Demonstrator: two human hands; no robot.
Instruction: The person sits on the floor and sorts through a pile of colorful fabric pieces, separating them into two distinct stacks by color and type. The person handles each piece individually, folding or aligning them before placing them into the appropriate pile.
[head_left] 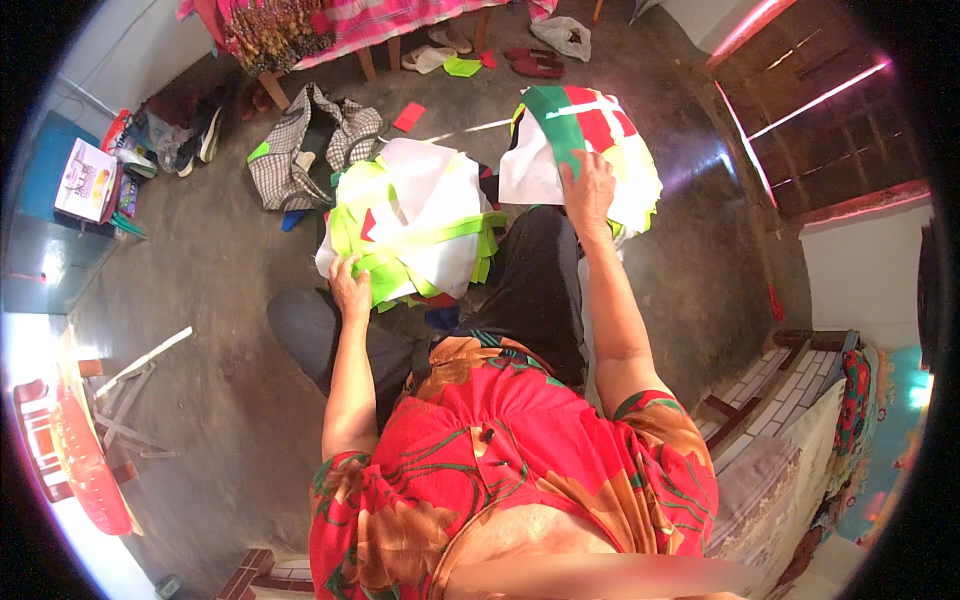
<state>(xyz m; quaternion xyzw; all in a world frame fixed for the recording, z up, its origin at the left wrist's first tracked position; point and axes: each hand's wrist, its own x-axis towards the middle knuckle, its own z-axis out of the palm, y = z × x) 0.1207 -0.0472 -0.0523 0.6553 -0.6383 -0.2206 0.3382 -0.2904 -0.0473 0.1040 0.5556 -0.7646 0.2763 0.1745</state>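
Note:
A loose heap of white and lime-green cloth pieces [410, 185] lies on the floor before my legs. My left hand [350, 287] is at its near left edge, fingers bent around the end of a lime-green cloth strip [425, 240]. To the right stands a second pile of cloth pieces [630, 175] in white, red, green and lime. My right hand [590, 190] rests on its near side, fingers stretched over a dark green cloth piece [556, 122] and the white one beside it. A small red scrap [368, 225] shows on the left heap.
A checked cloth bag [285, 165] slumps beyond the left heap. A red piece [409, 117] lies on the floor near it. Dark red shoes [535, 63] and a plastic bag [563, 37] sit by the draped bed at the back. A blue cabinet [40, 240] stands at left.

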